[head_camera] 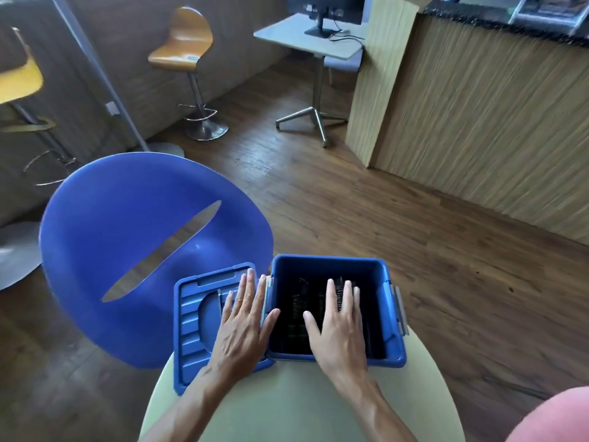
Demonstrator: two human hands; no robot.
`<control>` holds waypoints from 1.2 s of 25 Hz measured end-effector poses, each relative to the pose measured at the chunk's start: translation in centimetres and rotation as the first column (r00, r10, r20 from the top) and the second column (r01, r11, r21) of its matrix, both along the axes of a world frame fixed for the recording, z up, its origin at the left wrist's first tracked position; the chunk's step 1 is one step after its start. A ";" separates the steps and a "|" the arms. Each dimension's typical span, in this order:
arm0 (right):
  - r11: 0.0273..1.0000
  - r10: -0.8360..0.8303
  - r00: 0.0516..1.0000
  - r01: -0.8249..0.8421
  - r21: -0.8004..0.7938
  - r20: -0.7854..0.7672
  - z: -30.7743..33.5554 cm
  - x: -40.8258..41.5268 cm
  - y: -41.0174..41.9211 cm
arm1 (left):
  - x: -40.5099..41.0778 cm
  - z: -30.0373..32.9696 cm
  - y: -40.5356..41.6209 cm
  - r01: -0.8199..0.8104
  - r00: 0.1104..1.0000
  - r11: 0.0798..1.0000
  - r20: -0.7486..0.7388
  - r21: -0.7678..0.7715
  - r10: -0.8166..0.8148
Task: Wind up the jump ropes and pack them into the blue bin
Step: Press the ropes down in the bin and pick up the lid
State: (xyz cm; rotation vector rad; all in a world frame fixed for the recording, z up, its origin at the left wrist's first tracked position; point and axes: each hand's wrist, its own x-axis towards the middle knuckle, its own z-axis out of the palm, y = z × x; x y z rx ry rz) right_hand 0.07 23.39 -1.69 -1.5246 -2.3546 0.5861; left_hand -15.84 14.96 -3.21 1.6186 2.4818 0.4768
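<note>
Jump ropes point(318, 304) look packed in our blue bin point(393, 314); left hand point(243, 323) flat on lid point(191, 320), right hand point(338, 327) open, empty grip; lidding seems left.

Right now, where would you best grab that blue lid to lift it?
Probably by its raised outer rim, from the left: the lid lies flat beside the blue bin, the left hand covers its right part, and that left edge is free.
</note>
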 end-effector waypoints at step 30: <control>0.918 0.366 0.930 -0.366 -0.155 -0.026 -7.4 -12.8 -9.8 | -11.9 -10.9 -12.0 0.313 0.944 0.941 -0.062 -0.128 -0.323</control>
